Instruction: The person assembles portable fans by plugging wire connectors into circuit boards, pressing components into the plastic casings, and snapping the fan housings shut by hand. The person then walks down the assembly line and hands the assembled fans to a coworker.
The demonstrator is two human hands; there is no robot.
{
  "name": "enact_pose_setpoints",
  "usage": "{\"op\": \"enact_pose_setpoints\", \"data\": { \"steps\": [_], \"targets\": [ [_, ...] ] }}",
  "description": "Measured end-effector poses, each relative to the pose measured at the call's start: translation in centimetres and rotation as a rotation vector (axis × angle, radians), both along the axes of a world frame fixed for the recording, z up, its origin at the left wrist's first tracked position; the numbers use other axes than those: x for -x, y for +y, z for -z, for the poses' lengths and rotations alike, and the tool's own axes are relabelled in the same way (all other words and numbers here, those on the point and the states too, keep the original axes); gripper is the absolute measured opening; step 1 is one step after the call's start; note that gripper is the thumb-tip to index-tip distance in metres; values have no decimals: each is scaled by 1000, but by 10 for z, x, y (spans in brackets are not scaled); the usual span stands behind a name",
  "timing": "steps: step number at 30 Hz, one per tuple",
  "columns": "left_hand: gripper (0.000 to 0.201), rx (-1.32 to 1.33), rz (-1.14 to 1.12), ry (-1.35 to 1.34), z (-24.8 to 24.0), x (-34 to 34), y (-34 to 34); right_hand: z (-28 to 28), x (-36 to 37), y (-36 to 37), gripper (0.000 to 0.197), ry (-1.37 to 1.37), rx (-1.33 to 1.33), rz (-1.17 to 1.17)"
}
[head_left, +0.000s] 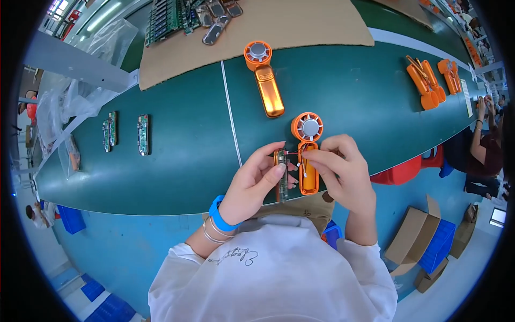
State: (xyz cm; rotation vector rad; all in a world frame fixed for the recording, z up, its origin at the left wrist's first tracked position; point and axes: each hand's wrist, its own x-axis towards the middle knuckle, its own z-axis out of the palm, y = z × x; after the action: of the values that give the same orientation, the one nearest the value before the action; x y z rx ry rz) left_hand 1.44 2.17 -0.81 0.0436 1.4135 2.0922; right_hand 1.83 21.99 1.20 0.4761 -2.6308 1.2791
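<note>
Left hand (pixel 251 183) clamps a slim green circuit board (pixel 282 180) just left of, and nearly parallel to, the open-handled orange plastic fan (pixel 308 129) by the green table (pixel 188 177)'s near edge, while the right hand (pixel 343 172), nearer the fan, pinches thin wires (pixel 305 170).

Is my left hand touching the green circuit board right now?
Touching. The head view shows the left hand holding the green circuit board, with the thumb pressed against its near face.

One fan (pixel 309 130) lay by the tabletop's (pixel 188 166) near edge, a second fan (pixel 265 81) behind it, circuit boards (pixel 143 135) toward the left end.
</note>
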Motion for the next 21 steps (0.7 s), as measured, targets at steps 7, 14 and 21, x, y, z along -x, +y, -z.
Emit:
{"op": "enact_pose_setpoints", "data": {
  "steps": [7, 14, 21],
  "targets": [
    [42, -56, -3, -106, -1, -1, -1, 10, 10, 0, 23, 20, -60, -137],
    [45, -49, 0, -57, -2, -1, 1, 18, 8, -6, 19, -76, 217, -46],
    [47, -33, -11, -69, 0, -2, 0, 19, 7, -8, 18, -100, 263, 10]
  ]
}}
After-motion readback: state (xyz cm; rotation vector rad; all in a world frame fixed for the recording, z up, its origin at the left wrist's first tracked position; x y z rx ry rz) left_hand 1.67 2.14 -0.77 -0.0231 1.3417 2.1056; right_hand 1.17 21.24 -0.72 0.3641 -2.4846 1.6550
